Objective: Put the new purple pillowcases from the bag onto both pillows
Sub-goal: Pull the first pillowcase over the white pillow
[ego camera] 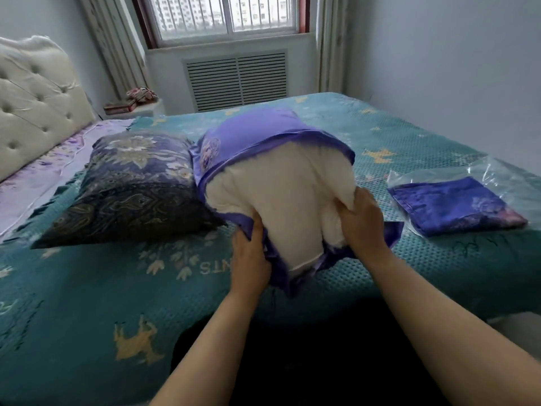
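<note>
I'm stuffing the soft white pillow (281, 197) into the shiny purple pillowcase (257, 136) on the green bed (87, 288). My left hand (250, 259) grips the case's edge; my right hand (363, 221) squeezes the pillow. Next I'd push deeper.

Two bare forearms enter from the lower edge of the frame. No sleeve, cuff, watch, bracelet or ring shows on either arm from the frame edge to the wrist. The left hand (251, 253) and right hand (363, 221) wear no gloves. Between the forearms, at the bottom centre, a dark, near-black garment covers the lower body; its cut and fabric cannot be made out.
</note>
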